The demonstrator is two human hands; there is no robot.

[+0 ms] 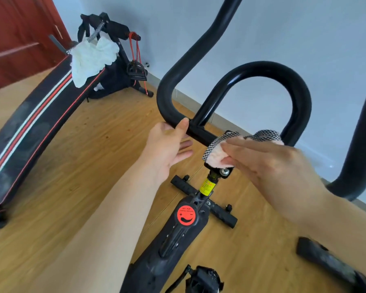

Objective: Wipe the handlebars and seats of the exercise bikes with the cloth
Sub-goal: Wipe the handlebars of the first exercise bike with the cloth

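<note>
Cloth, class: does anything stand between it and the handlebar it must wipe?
Nothing visible does. The cloth lies on the handlebar at its middle bar, pressed by the straight fingers of the right hand. The left hand touches the bar further left, apart from the cloth.

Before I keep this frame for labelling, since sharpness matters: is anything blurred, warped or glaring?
Head view: the right hand is smeared by motion blur over the cloth, while the left hand is sharper. Head view, edges: the wide lens leans the door and swells the near forearms. Head view, light: a small glint on the handlebar loop, otherwise soft, with no hard shadows.
</note>
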